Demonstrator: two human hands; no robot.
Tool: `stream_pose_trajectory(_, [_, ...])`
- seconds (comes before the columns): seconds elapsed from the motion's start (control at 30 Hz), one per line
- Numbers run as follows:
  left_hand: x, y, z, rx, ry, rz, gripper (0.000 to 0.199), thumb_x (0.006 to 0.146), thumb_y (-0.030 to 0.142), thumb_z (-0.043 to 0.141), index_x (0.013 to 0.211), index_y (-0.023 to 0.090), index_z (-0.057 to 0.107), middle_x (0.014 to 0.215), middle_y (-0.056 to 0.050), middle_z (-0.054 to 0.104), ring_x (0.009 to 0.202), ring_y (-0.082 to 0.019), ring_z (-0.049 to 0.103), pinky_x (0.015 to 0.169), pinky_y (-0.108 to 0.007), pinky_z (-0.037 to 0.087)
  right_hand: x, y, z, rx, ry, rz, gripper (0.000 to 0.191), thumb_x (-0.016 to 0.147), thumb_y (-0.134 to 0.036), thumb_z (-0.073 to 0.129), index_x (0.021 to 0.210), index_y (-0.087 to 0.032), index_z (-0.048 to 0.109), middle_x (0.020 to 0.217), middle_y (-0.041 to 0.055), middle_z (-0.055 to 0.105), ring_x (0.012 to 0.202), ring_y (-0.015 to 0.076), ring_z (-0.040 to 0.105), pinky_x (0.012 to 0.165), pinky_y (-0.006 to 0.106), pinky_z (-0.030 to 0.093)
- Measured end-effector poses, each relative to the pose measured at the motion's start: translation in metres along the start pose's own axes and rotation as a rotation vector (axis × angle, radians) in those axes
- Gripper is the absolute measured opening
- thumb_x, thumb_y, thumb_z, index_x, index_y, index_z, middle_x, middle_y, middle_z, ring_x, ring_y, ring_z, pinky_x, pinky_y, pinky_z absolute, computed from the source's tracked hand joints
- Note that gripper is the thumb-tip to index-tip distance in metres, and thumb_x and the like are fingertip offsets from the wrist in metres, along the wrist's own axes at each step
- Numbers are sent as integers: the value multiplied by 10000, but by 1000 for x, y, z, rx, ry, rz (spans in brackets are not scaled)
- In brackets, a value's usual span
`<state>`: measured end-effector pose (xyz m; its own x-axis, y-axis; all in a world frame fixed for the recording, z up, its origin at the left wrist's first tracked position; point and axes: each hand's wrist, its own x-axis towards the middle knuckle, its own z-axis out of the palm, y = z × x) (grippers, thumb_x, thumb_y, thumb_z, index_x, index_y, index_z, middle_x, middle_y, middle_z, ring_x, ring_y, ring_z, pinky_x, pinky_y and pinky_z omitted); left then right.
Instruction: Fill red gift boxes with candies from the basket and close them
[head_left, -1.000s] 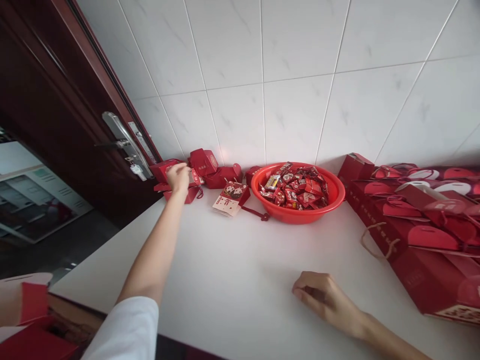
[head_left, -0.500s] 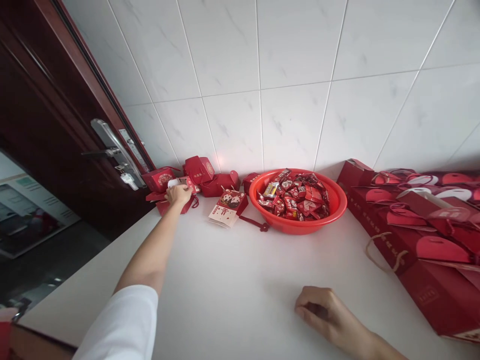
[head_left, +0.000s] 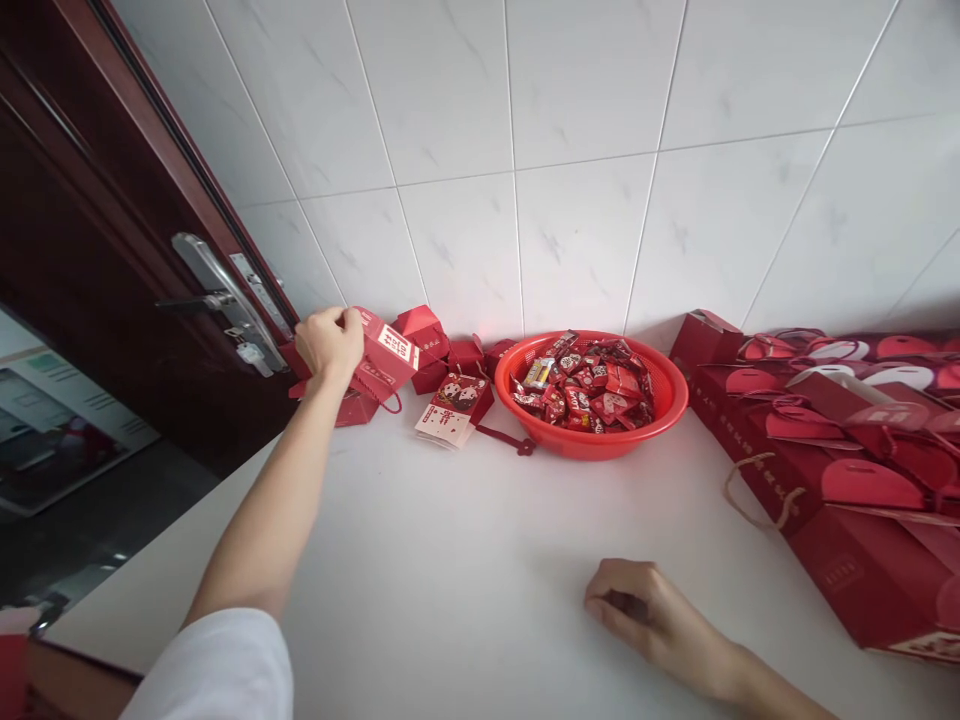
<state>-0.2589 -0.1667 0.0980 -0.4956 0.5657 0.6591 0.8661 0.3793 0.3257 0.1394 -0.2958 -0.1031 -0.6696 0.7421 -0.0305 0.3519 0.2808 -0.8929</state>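
Observation:
At the far left of the white table, my left hand (head_left: 328,343) is closed on a red candy box (head_left: 384,358) with cream panels and lettering, tilted above other red boxes. Beneath it, another red box (head_left: 356,408) lies partly covered. Just right of these is a box with a cartoon couple print (head_left: 459,398), its cream flap open toward me and a dark red tassel beside it. My right hand (head_left: 652,610) rests on the table near the front, its fingers curled into a loose fist. No object shows in it.
A red plastic basket (head_left: 592,445) full of wrapped candies stands near the tiled wall. On the right, a large red carton (head_left: 806,540) with rope handles holds several red boxes. A dark door with a metal handle (head_left: 225,300) is at the left, past the table edge.
My left hand has taken hold of a red box, lifted it slightly and turned it, so its lettered side shows. My right hand keeps its curled pose on the table.

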Motion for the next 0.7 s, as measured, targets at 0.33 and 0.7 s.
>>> stream_pose_trajectory(0.33, [-71, 62, -65, -765, -300, 853, 275, 933, 253, 516, 674, 164, 542, 672, 26, 537, 642, -108, 490, 617, -231, 396, 3, -13, -17, 340, 154, 62, 444, 895, -593, 579, 821, -161, 649, 739, 28, 602, 605, 120, 512, 588, 258, 434])
stream_pose_trajectory(0.7, [-214, 107, -25, -838, -314, 1611, 204, 1001, 118, 502, 901, 161, 675, 785, -33, 676, 686, -140, 544, 704, -282, 445, -14, -22, -65, 139, 775, -279, 179, 951, -356, 581, 1040, -239, 682, 996, 50, 667, 777, 152, 619, 660, 264, 514])
